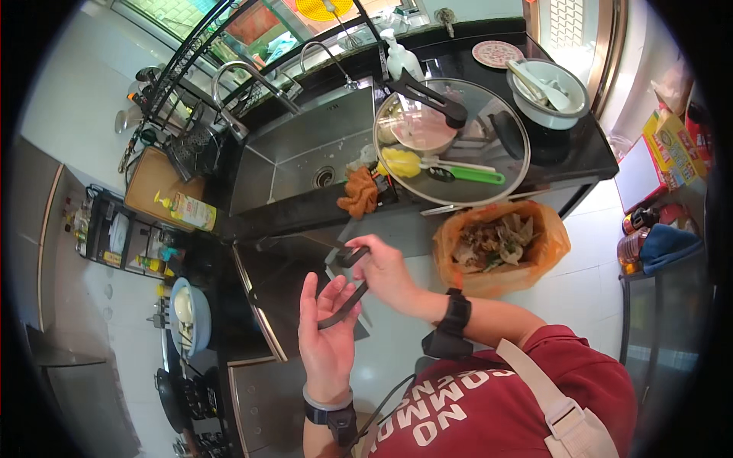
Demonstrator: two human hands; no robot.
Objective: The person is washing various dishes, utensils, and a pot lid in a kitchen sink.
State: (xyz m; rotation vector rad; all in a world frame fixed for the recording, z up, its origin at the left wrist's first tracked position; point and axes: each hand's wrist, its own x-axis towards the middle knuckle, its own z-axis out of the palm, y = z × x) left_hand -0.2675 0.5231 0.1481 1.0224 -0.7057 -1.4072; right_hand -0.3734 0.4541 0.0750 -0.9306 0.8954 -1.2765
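Note:
In front of my body, my right hand (385, 273) is closed, its fingertips pinching a small black piece. A narrow black curved strip (345, 307) runs down from beside it across the fingers and palm of my left hand (327, 347). Whether the black piece and the strip are one thing, I cannot tell. My left hand has its palm turned up and fingers apart, with the strip lying against it. Ahead of my hands, a brown cloth (359, 192) hangs at the sink's front edge. A large glass lid (500, 164) with a black handle rests on the counter.
The steel sink (282, 145) lies ahead left. An orange bag (544, 248) of food scraps stands right of my hands. Behind the lid sit a white pot (546, 114), a soap bottle (402, 59) and a patterned mat (496, 53). A blue basin (200, 320) is at far left.

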